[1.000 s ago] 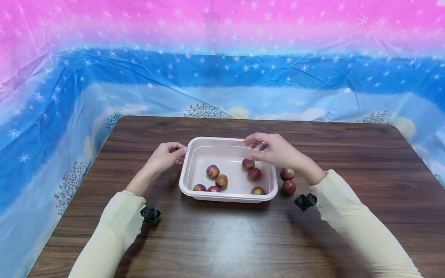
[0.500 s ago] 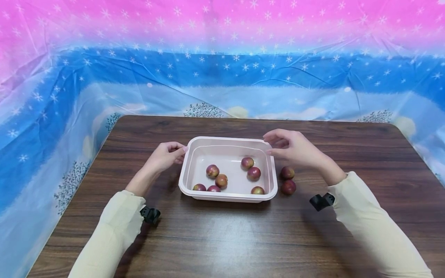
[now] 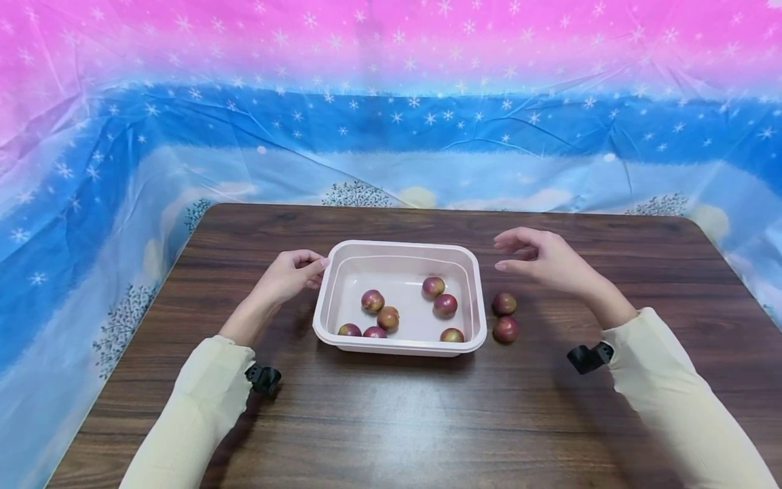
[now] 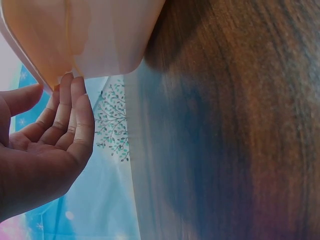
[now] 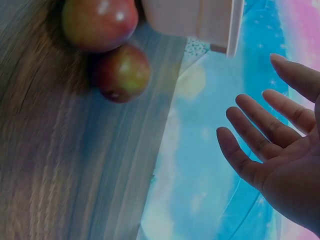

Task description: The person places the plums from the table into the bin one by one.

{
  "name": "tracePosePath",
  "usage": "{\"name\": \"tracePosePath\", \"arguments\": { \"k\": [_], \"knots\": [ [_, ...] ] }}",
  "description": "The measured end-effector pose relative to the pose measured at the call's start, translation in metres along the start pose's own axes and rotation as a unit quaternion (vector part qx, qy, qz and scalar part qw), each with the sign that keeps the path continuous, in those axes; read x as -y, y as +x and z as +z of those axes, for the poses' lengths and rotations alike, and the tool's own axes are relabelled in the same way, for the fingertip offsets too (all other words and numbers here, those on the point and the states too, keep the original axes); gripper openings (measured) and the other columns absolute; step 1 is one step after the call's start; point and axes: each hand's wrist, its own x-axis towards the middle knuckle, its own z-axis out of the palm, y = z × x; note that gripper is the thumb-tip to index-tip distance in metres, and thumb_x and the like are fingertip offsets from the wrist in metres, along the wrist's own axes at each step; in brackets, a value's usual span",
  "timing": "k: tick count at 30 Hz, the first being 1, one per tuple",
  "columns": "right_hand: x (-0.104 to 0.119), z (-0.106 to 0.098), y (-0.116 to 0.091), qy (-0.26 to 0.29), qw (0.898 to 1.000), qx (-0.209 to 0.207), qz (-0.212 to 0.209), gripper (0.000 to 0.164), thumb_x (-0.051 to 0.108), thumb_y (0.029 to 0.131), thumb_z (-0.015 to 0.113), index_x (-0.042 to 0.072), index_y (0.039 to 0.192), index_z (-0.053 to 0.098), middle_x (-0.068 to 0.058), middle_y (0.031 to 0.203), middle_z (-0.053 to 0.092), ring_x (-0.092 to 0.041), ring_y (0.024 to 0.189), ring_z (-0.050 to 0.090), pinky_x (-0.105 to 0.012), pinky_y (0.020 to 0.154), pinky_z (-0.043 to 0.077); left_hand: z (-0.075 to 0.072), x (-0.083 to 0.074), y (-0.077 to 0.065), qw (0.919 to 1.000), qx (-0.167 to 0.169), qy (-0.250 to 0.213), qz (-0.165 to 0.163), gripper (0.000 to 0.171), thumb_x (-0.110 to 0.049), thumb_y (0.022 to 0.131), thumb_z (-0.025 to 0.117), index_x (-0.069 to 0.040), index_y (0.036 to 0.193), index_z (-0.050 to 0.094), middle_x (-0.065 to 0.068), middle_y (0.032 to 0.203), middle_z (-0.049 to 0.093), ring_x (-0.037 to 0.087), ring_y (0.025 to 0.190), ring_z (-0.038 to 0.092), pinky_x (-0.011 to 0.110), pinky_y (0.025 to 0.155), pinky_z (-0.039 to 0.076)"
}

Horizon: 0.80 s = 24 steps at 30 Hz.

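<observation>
A pale pink plastic container [image 3: 403, 348] stands on the table with several round, red-purple, plum-like fruits inside, such as one fruit [image 3: 445, 305] toward its right. My left hand [image 3: 293, 275] pinches the left rim between thumb and fingers; the left wrist view shows its fingers [image 4: 65, 110] against the outer wall. Off to the right of the container, my right hand [image 3: 546, 261] is raised with loosely bent fingers and holds nothing. Closest to it on the table are two more fruits, a farther one [image 3: 504, 304] and a nearer one [image 3: 505, 330], touching or almost touching.
Dark wood-grain table [image 3: 379, 421] surrounds the container on all sides. A snowflake-patterned pink and blue cloth [image 3: 391, 122] hangs beyond the table's back and side edges. Each wrist carries a black camera, such as the right wrist's camera [image 3: 589, 358].
My right hand has moved from above the container's right part, past its rim, out to the right. The left hand keeps its place on the rim, and the fruits have not moved.
</observation>
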Motion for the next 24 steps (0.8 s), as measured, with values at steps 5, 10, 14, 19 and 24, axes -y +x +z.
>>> {"name": "tracePosePath", "arguments": {
  "k": [5, 10, 14, 19, 24],
  "knots": [
    [-0.006, -0.001, -0.002, -0.008, 1.000, -0.003, 0.005, 0.037, 0.019, 0.084, 0.068, 0.003, 0.115, 0.057, -0.013, 0.109, 0.060, -0.028, 0.100, 0.056, -0.043, 0.084, 0.048, 0.000, 0.000, 0.000, 1.0000, 0.001, 0.000, -0.002, 0.030, -0.015, 0.096, 0.048, 0.011, 0.109, 0.056, 0.017, 0.092, 0.061, 0.009, 0.071, 0.059, 0.042, 0.079, 0.052],
    [-0.016, 0.002, -0.005, -0.013, 1.000, -0.002, 0.016, 0.037, 0.021, 0.084, 0.068, 0.004, 0.115, 0.057, -0.012, 0.109, 0.060, -0.024, 0.096, 0.058, -0.038, 0.080, 0.049, 0.000, 0.000, 0.000, 1.0000, 0.003, -0.001, -0.003, 0.030, -0.015, 0.096, 0.048, 0.011, 0.109, 0.056, 0.016, 0.091, 0.061, 0.010, 0.071, 0.060, 0.043, 0.080, 0.051],
    [-0.023, 0.005, -0.007, -0.001, 1.000, 0.008, 0.027, 0.038, 0.021, 0.084, 0.068, 0.004, 0.116, 0.056, -0.015, 0.111, 0.059, -0.025, 0.096, 0.059, -0.039, 0.078, 0.050, 0.000, 0.000, 0.000, 1.0000, 0.002, -0.001, -0.003, 0.030, -0.015, 0.096, 0.048, 0.011, 0.109, 0.056, 0.016, 0.091, 0.061, 0.010, 0.070, 0.059, 0.043, 0.079, 0.052],
    [-0.031, 0.010, -0.011, 0.009, 0.999, 0.020, 0.039, 0.041, 0.020, 0.084, 0.068, 0.000, 0.117, 0.055, -0.017, 0.112, 0.058, -0.029, 0.100, 0.057, -0.042, 0.081, 0.049, 0.000, 0.000, 0.000, 1.0000, 0.003, -0.001, -0.003, 0.030, -0.015, 0.096, 0.048, 0.011, 0.108, 0.056, 0.016, 0.090, 0.061, 0.010, 0.070, 0.059, 0.043, 0.079, 0.052],
    [-0.040, 0.018, -0.015, -0.004, 0.999, 0.025, 0.039, 0.039, 0.017, 0.084, 0.068, -0.002, 0.116, 0.056, -0.015, 0.110, 0.059, -0.028, 0.098, 0.057, -0.041, 0.081, 0.049, 0.000, 0.001, 0.001, 1.0000, 0.003, -0.003, -0.002, 0.030, -0.015, 0.096, 0.048, 0.011, 0.109, 0.056, 0.016, 0.091, 0.061, 0.009, 0.069, 0.059, 0.043, 0.079, 0.052]
  ]
}}
